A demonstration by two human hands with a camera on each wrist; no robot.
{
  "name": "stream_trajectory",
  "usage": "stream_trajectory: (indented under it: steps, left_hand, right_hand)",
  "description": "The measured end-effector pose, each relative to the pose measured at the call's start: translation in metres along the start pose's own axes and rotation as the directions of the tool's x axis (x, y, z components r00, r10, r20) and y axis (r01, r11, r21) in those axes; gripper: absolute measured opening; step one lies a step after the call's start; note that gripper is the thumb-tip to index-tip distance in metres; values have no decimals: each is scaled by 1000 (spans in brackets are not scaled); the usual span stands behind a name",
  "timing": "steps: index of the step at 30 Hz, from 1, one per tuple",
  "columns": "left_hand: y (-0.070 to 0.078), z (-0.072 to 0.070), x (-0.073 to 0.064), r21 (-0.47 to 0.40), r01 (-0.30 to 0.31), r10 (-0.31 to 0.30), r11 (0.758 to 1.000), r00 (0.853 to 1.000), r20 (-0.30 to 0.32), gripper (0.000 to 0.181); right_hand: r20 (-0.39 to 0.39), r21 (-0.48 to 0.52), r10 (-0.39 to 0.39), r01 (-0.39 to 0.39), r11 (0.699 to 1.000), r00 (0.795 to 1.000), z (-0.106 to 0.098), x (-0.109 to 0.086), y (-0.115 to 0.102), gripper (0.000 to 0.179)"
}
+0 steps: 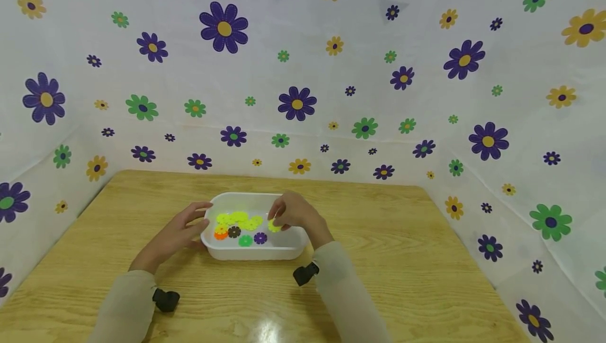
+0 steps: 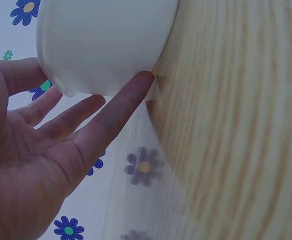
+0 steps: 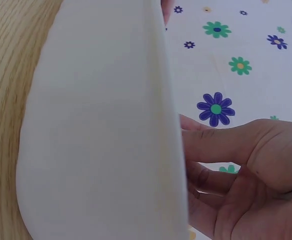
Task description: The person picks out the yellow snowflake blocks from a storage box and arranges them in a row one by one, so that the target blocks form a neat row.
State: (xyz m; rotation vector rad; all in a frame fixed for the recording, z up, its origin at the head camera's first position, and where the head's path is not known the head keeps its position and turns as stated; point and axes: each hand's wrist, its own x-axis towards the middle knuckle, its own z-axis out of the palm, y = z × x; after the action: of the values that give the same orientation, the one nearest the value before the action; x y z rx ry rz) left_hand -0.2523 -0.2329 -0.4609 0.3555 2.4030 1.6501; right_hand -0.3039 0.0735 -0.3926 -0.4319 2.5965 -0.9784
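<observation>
A white plastic tub [image 1: 258, 253] stands on the table with flower-shaped plastic discs in it. Several yellow discs [image 1: 240, 218] lie in a row toward its left half. In front of them are an orange disc [image 1: 220, 235] under a yellow one, a brown disc [image 1: 234, 232], a green disc [image 1: 245, 241] and a purple disc [image 1: 260, 238]. My left hand [image 1: 177, 232] touches the tub's left end, its fingers spread and loosely extended. Reaching over the right side, my right hand [image 1: 295, 211] pinches a yellow disc [image 1: 273, 225] inside the tub. The tub wall [image 3: 101, 120] hides those fingertips in the right wrist view.
The tub sits on a wood-grain table [image 1: 379, 238]. A white cloth with printed flowers [image 1: 369, 69] surrounds the table at the back and both sides. Each wrist carries a small black camera, one of them the left camera [image 1: 165, 300].
</observation>
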Motion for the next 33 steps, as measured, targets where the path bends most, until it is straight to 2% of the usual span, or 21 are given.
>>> stream_trajectory:
  steps: [10, 18, 33]
  left_hand:
    - [0, 1, -1, 1, 17, -17, 1000, 1000, 4, 61]
    - [2, 1, -2, 11, 15, -15, 1000, 1000, -5, 60]
    - [1, 0, -1, 10, 17, -17, 1000, 1000, 3, 60]
  right_hand:
    - [-16, -21, -40, 39, 999, 999, -15, -18, 11, 7]
    - [-57, -23, 5, -6, 1000, 998, -26, -28, 19, 6]
    - [-92, 40, 56, -52, 998, 994, -42, -39, 41, 7]
